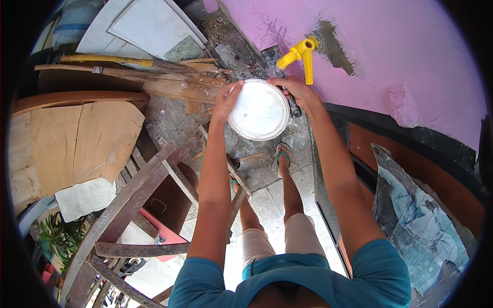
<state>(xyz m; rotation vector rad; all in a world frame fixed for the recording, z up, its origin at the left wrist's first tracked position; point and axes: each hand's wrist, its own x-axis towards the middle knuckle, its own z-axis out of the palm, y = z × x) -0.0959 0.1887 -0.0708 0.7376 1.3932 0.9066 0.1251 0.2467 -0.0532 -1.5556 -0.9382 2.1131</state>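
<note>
Out in front of me is a round white plastic lid point(258, 110), its flat face turned up, with small marks on it. Whether a bucket sits beneath it I cannot tell. My left hand point(227, 100) grips its left rim, with the thumb along the edge. At the upper right rim, my right hand point(299, 93) is closed on it, some fingers hidden underneath. Just beyond the right hand, a yellow tap point(299, 55) sticks out of the pink wall, apart from the lid.
A wooden ladder-like frame point(123, 205) leans at my left. Behind it are brown boards point(84, 138), a stick broom point(154, 72) and white panels point(154, 28). The pink wall point(390, 61) rises at right, above a crumpled sheet point(416, 220). My sandalled feet stand on concrete point(262, 200).
</note>
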